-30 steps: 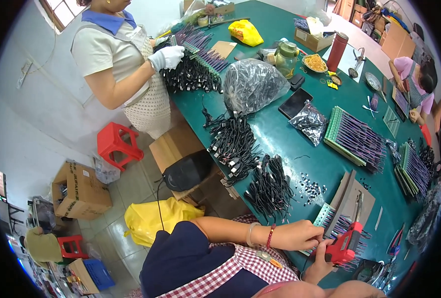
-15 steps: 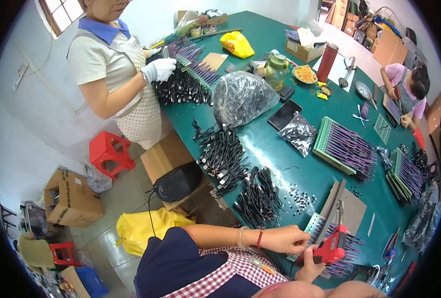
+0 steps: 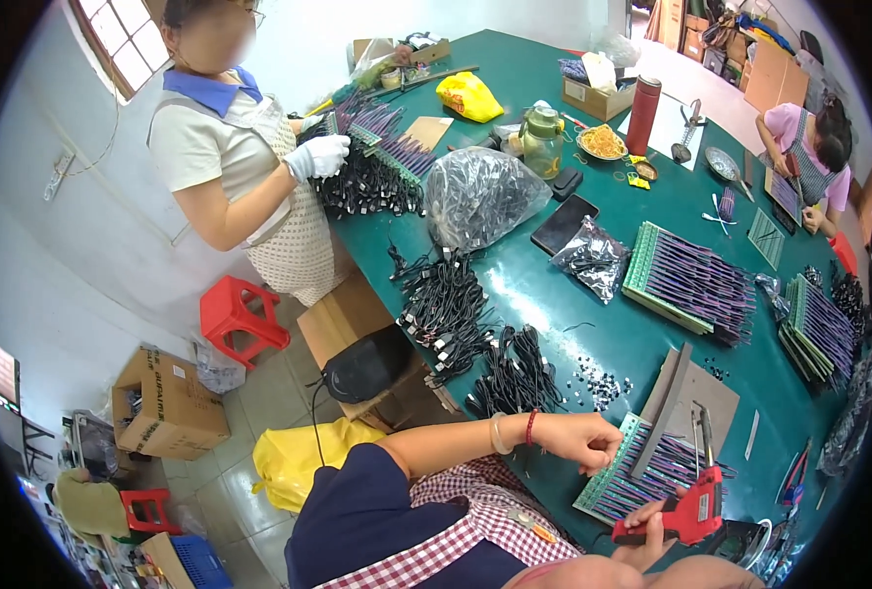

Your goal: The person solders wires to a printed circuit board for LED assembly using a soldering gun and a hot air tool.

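My left hand (image 3: 585, 441) hovers at the upper left edge of a green board strip (image 3: 621, 452) with a row of purple-and-black leads. Its fingers are pinched together; whatever lies between them is too small to make out. Lower right of it, my right hand (image 3: 646, 536) grips the handle of a red glue gun (image 3: 696, 508), its metal nozzle pointing away from me over the leads. A grey metal bar (image 3: 664, 412) lies across the strip. Beyond it is a flat grey-brown board (image 3: 706, 391). Small black pieces (image 3: 601, 383) are scattered left of the bar.
Black cable bundles (image 3: 517, 373) and a clear bag (image 3: 485, 199) lie to the left on the green table (image 3: 544, 285). Stacked strips (image 3: 691, 285) lie farther right. A gloved co-worker (image 3: 245, 147) stands at the far left; another person (image 3: 804, 167) sits at the far right.
My right hand has moved the glue gun right, away from my left hand, uncovering more of the strip. My left hand has shifted slightly up. The whole view has swung a little.
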A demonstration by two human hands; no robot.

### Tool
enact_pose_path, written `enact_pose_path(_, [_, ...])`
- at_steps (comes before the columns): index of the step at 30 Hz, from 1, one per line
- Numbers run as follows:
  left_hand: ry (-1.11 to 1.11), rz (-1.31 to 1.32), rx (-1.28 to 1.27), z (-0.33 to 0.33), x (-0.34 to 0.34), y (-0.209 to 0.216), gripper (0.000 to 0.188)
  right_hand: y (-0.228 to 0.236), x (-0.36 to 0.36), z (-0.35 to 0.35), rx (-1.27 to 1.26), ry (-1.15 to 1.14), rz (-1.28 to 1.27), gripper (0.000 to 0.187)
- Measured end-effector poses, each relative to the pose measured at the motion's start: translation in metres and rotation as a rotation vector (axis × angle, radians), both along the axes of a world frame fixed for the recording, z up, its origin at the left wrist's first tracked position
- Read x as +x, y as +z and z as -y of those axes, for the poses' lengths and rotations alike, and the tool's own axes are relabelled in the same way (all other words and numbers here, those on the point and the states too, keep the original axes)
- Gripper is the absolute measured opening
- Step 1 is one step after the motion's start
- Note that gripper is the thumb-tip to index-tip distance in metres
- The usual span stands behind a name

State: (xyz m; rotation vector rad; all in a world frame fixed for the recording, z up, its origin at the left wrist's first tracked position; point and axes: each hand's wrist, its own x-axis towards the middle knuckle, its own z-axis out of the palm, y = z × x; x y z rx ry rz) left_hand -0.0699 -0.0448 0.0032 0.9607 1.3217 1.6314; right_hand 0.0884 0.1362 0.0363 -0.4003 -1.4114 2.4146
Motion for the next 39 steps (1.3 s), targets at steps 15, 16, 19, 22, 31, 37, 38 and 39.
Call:
enact_pose_path(15, [-0.172, 0.14, 0.026, -0.018, -0.016, -0.017, 0.011, -0.064, 0.012, -0.065, -0.336, 0.438, -0.129, 0.051])
enact_pose_path(16, [-0.176, 0.146, 0.02, -0.02, -0.015, -0.017, 0.011, -0.058, 0.012, -0.062, -0.348, 0.5, -0.146, 0.059])
enact_pose_path(19, [-0.119, 0.195, -0.008, -0.02, -0.012, -0.013, 0.009, -0.009, 0.013, -0.018, -0.236, 0.113, -0.055, 0.047])
enact_pose_path(22, [0.013, 0.235, -0.101, -0.016, -0.022, -0.013, 0.006, 0.0, 0.014, -0.018, -0.268, -0.071, 0.02, 0.049])
enact_pose_path(31, [0.246, 0.145, -0.517, -0.011, -0.056, -0.013, 0.012, -0.001, 0.02, -0.022, -0.059, -0.023, 0.171, 0.044])
enact_pose_path(37, [0.2, 0.165, -0.645, -0.026, -0.057, -0.017, 0.012, -0.013, 0.025, -0.013, -0.134, -0.015, 0.235, 0.043])
enact_pose_path(38, [0.208, 0.184, -0.676, -0.027, -0.057, -0.017, 0.012, -0.015, 0.025, -0.012, -0.135, -0.016, 0.24, 0.043])
enact_pose_path(39, [0.209, 0.171, -0.686, -0.027, -0.056, -0.018, 0.011, -0.019, 0.025, -0.011, -0.134, 0.01, 0.262, 0.043])
